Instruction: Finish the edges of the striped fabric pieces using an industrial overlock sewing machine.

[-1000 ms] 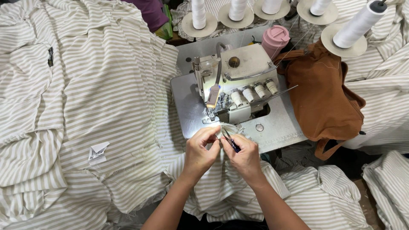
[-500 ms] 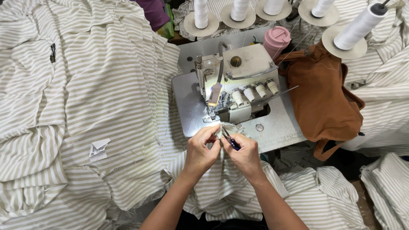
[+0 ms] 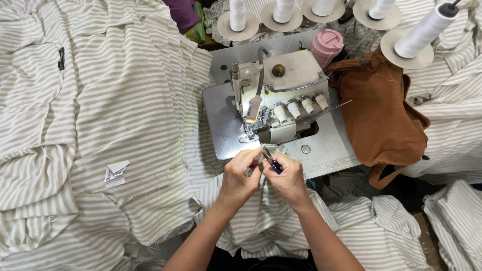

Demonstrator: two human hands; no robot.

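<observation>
My left hand [image 3: 240, 178] pinches the edge of a striped fabric piece [image 3: 261, 216] just in front of the sewing machine [image 3: 278, 95]. My right hand [image 3: 288, 180] holds small blue-handled thread snips [image 3: 269, 159], their blades pointing at the pinched spot between the two hands. Both hands sit close together at the front edge of the grey machine bed [image 3: 331, 150]. The fabric between my fingers is mostly hidden.
Piles of beige-and-white striped garments [image 3: 100, 115] cover the left side, one with a small white label [image 3: 116, 173]. A brown cloth bag [image 3: 384, 115] lies right of the machine. Several thread cones [image 3: 422, 27] and a pink cup [image 3: 326, 46] stand behind it.
Both hands have stayed at the same spot in front of the machine, with the snips shifting only slightly against the fabric edge.
</observation>
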